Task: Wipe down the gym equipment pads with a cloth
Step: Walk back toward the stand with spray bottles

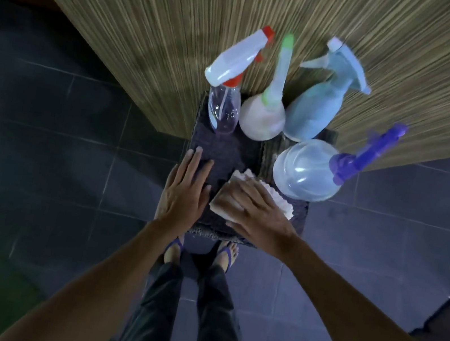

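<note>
A folded white cloth [275,198] lies on a small dark-topped stand [229,153] in front of me. My right hand [255,214] lies flat on top of the cloth, fingers spread, pressing it down. My left hand [184,190] rests flat and open on the dark top just left of the cloth, holding nothing. No gym pad can be made out in this view.
Several spray bottles stand at the back of the stand: a clear one with red trigger [228,87], a white one with green nozzle [263,114], a pale blue one [314,108] and a round clear one with purple sprayer [307,169]. A striped wooden wall [182,29] rises behind. Dark floor tiles surround my sandalled feet [175,248].
</note>
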Available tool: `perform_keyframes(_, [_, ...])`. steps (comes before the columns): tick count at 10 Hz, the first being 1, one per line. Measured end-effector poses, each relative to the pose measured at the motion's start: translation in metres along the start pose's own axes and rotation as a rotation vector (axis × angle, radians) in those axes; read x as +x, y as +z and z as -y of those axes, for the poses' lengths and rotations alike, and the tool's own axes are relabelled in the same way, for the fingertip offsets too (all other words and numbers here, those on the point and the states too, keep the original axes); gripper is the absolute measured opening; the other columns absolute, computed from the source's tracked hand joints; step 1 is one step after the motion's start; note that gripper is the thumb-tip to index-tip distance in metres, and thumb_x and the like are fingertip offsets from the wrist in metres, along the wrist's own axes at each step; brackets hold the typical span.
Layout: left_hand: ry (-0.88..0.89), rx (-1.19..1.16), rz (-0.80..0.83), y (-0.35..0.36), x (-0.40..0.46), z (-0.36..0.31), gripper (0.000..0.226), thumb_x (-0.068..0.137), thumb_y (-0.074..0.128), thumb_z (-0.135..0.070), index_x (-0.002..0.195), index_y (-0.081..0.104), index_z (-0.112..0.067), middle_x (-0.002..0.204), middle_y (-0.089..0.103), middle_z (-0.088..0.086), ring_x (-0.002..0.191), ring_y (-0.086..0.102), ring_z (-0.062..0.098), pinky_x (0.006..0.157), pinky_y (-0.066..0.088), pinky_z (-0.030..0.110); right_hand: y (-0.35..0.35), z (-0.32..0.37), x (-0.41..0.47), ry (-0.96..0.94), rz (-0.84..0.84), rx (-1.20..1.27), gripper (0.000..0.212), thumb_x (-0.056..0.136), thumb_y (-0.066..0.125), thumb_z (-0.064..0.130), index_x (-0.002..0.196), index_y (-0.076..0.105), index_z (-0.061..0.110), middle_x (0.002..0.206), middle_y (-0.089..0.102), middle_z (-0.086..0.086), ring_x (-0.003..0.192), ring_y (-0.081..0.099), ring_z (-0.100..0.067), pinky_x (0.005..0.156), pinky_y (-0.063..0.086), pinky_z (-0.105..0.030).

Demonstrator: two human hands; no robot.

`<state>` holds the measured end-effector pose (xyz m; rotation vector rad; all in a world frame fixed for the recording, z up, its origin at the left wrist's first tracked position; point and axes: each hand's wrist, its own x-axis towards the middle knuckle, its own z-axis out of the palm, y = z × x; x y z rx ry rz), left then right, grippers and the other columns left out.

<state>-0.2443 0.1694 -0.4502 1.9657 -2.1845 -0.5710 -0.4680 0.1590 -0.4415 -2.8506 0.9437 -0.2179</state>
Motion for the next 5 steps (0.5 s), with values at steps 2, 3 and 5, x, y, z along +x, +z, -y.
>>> perform_keyframes(2, [0.03, -0.101, -0.075, 0.019, -0.001, 0.003, 0.052, 0.104, 0.036, -0.025, 0.155, 0.028, -0.012, 0.166, 0.009, 0.011, 0.155, 0.004, 0.027, 0.119, 0.034, 0.044, 0.02, -0.006, -0.005, -0.014, -0.103, 0.022, 0.037, 0.101, 0.057, 0.034, 0.138, 0.059, 0.033, 0.152, 0.049, -0.008, 0.145, 0.041, -0.03, 0.118, 0.036, -0.051])
perform_keyframes(3, [0.038, -0.109, -0.07, 0.021, -0.007, 0.001, 0.052, 0.104, 0.037, -0.024, 0.154, 0.03, -0.011, 0.166, 0.011, 0.012, 0.155, 0.004, 0.028, 0.118, 0.035, 0.045, 0.018, 0.001, -0.009, 0.009, -0.067, 0.055, 0.039, 0.102, 0.056, 0.035, 0.14, 0.057, 0.034, 0.154, 0.047, -0.008, 0.147, 0.038, -0.031, 0.119, 0.033, -0.051])
perform_keyframes(5, [0.04, -0.12, 0.044, -0.012, -0.013, 0.005, 0.054, 0.096, 0.037, -0.027, 0.146, 0.044, -0.01, 0.163, 0.021, 0.012, 0.148, 0.03, 0.032, 0.108, 0.046, 0.049, -0.041, 0.02, -0.004, 0.186, -0.036, 0.13, 0.052, 0.1, 0.056, 0.04, 0.15, 0.044, 0.028, 0.161, 0.036, -0.008, 0.152, 0.028, -0.033, 0.116, 0.035, -0.057])
